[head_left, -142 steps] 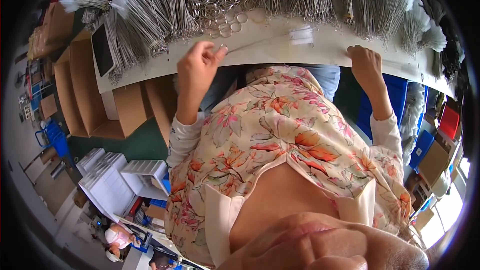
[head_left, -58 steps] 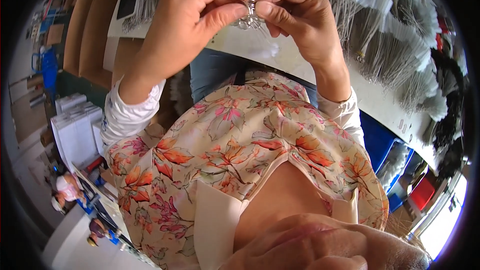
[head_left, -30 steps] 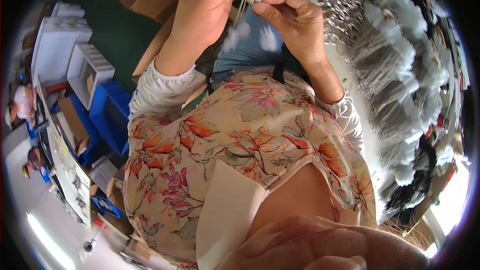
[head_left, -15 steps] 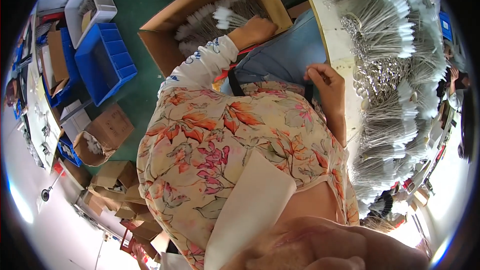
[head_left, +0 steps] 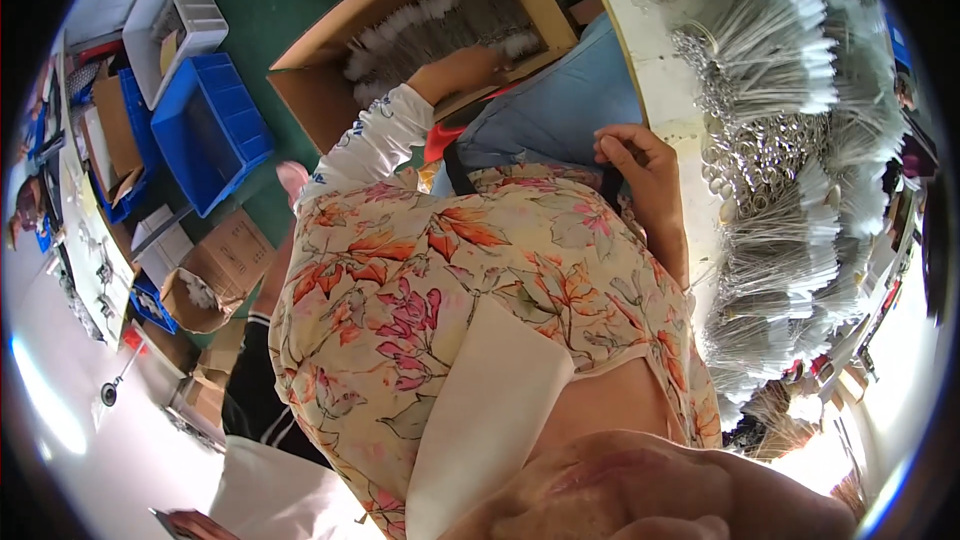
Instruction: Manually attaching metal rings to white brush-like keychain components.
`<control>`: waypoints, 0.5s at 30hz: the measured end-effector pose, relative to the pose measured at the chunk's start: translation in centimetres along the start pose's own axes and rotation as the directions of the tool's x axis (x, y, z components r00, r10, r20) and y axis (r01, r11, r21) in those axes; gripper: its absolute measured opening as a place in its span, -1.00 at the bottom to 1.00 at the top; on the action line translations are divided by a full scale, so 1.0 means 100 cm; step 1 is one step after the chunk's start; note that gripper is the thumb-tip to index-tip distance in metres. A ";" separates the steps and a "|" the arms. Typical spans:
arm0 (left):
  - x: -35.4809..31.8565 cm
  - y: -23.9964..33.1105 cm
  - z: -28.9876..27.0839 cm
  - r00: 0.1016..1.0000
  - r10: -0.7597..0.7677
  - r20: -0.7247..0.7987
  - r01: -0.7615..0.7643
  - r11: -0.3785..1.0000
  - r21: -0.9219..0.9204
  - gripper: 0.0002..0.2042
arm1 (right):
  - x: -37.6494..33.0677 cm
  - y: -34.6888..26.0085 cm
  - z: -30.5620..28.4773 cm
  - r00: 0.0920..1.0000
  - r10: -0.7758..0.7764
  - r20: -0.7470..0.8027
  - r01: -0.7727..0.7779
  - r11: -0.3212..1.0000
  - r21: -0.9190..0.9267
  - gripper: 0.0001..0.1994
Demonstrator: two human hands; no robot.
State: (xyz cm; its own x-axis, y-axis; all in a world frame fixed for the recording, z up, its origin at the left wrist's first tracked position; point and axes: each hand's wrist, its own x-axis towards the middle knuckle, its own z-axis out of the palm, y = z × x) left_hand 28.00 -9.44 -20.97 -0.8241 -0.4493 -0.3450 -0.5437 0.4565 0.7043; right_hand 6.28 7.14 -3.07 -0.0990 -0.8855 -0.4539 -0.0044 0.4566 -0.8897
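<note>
My left hand (head_left: 460,72), in a white sleeve, reaches into an open cardboard box (head_left: 335,25). Rows of thin wire-handled brushes (head_left: 420,25) with whitish bristle heads lie inside it. The hand's back faces up over the brushes; its fingertips are hidden, so whether it grips any I cannot tell. Beside its fingers shows a white cluster of bristle heads (head_left: 517,44). My right hand (head_left: 645,165) hovers above my lap near the table edge, fingers curled in and thumb close to them, with nothing visible inside. On the pale table (head_left: 690,155) lie many bundles of the same brushes (head_left: 775,50) with looped wire ends.
Blue plastic bins (head_left: 205,135) and a grey-white bin (head_left: 180,20) stand at the left on the green floor. Below them is an open cardboard carton (head_left: 225,260). Another person's dark-clothed leg (head_left: 260,380) and pink shoe (head_left: 293,180) show close to my left side.
The brush bunch that my left hand held above the box is no longer seen in it. That hand has moved lower and leftward. Another person has come in at my left.
</note>
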 end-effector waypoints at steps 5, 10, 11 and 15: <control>0.012 0.083 -0.105 0.949 0.262 0.174 -0.229 0.955 -0.186 -0.71 | -0.012 -0.009 -0.014 0.995 -0.103 -0.005 0.103 0.990 0.093 -0.87; 0.001 0.209 -0.209 0.809 0.416 0.416 -0.211 0.866 -0.454 -0.75 | -0.048 -0.032 -0.049 0.973 -0.228 -0.041 0.231 0.952 0.200 -0.89; 0.009 0.227 -0.220 0.809 0.477 0.343 -0.302 0.838 -0.455 -0.76 | -0.055 -0.036 -0.057 0.961 -0.265 -0.082 0.276 0.941 0.195 -0.89; 0.097 0.301 -0.260 0.859 0.506 0.077 -0.487 0.854 -0.182 -0.74 | -0.092 -0.036 -0.099 0.859 -0.378 -0.346 0.436 0.893 0.108 -0.88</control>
State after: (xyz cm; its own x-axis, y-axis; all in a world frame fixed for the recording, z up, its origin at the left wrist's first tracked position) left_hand 7.75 -20.02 12.95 -0.9954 -0.0952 0.0124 -0.0338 0.4686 0.8828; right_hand -2.67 14.46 4.82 -0.4278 -0.9031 -0.0367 0.0600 0.0121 -0.9981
